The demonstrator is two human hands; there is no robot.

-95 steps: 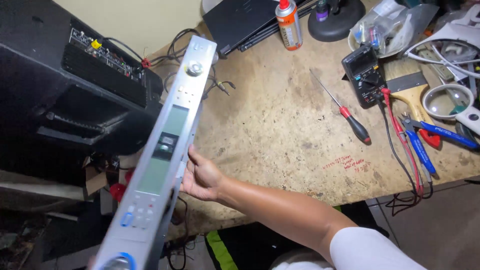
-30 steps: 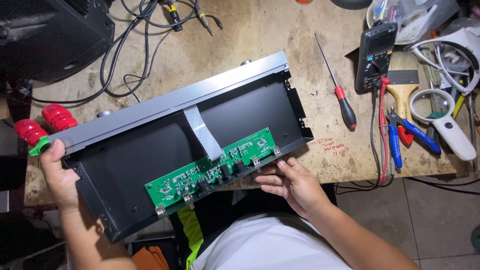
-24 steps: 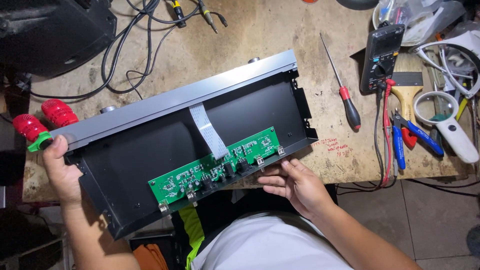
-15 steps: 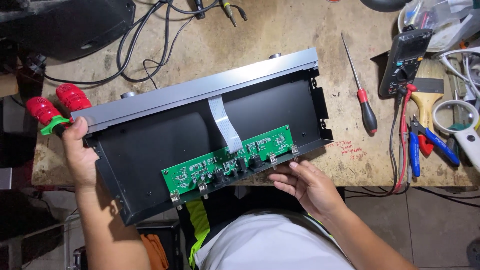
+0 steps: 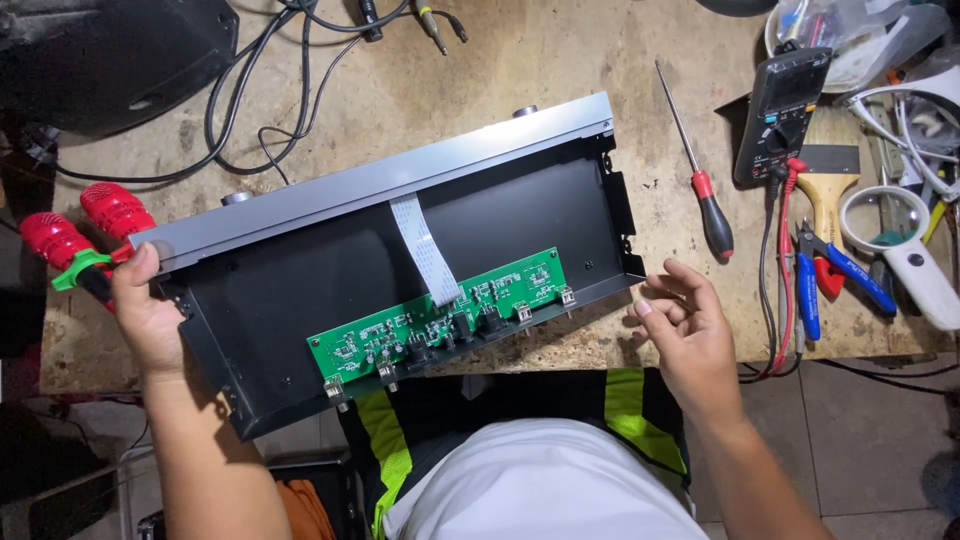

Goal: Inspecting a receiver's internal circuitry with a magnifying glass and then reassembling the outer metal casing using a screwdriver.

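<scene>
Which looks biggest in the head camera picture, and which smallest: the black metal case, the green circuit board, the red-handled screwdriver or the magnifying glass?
1. Black metal case
2. Green circuit board
3. Red-handled screwdriver
4. Magnifying glass

The last two look close in size, so their order is unsure.

A red screwdriver (image 5: pixel 703 170) lies at two o'clock on the bench (image 5: pixel 480 90). Blue pliers (image 5: pixel 835 275) and a magnifying glass (image 5: pixel 895 240) sit at three.

One black chassis (image 5: pixel 300 290), one green circuit board (image 5: pixel 440 315), one red-handled screwdriver (image 5: pixel 700 170), two red microphones (image 5: pixel 85 225), one magnifier (image 5: pixel 905 240).
</scene>
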